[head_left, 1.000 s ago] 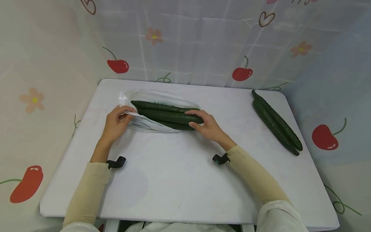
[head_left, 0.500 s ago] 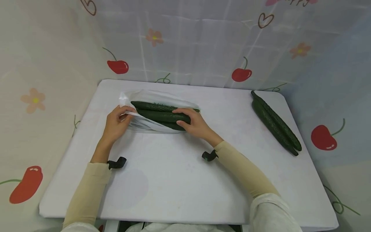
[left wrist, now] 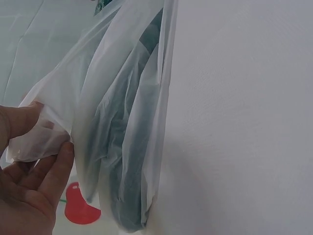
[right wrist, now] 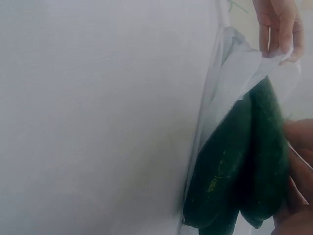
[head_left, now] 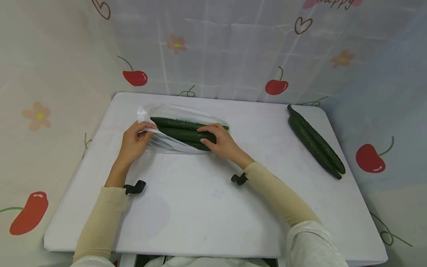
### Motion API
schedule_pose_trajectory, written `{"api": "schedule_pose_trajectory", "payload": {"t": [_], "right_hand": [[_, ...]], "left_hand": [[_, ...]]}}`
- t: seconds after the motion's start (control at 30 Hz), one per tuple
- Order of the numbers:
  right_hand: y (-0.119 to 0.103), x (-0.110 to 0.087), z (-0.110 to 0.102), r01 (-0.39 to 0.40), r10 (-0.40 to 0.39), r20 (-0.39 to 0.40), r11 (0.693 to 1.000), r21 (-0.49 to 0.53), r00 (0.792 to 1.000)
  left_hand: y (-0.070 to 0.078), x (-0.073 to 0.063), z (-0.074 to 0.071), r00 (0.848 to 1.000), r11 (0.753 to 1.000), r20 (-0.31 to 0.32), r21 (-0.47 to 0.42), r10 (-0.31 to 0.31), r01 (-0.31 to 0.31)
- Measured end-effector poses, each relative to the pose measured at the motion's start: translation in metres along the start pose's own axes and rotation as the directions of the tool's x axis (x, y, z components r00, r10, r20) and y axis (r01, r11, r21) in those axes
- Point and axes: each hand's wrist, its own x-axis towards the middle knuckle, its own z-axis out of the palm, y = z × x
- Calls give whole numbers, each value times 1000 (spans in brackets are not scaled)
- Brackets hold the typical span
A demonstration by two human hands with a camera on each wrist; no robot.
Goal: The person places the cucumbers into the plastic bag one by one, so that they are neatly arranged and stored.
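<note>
A thin white plastic bag lies at the back left of the table, its opening pulled wide. Three dark green cucumbers show through this opening. My left hand pinches the bag's edge between thumb and fingers, and the left wrist view shows the film stretched up from there. With thumb and fingers on either side, my right hand holds the middle cucumber near its right end. In the right wrist view that cucumber lies against the fingers, beside another cucumber partly covered by the bag.
Two more cucumbers lie side by side, slanting, at the right of the white table. Close behind the back edge hangs a printed curtain. Black wrist cameras sit on both wrists.
My right hand has moved left along with the middle cucumber, sliding it further into the bag, mostly in the first half second. The left hand keeps its place at the bag's edge.
</note>
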Motion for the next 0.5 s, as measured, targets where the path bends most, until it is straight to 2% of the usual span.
{"api": "schedule_pose_trajectory", "payload": {"t": [0.3,0.5], "right_hand": [[8,-12,-11,19,-16,-64,999,44,998],[23,-33,-33,-48,58,-123,995,87,991]], "left_hand": [[-1,-3,0,1000,1000,7,9,-2,2],[-2,-4,-1,1000,1000,6,1,-9,9]]}}
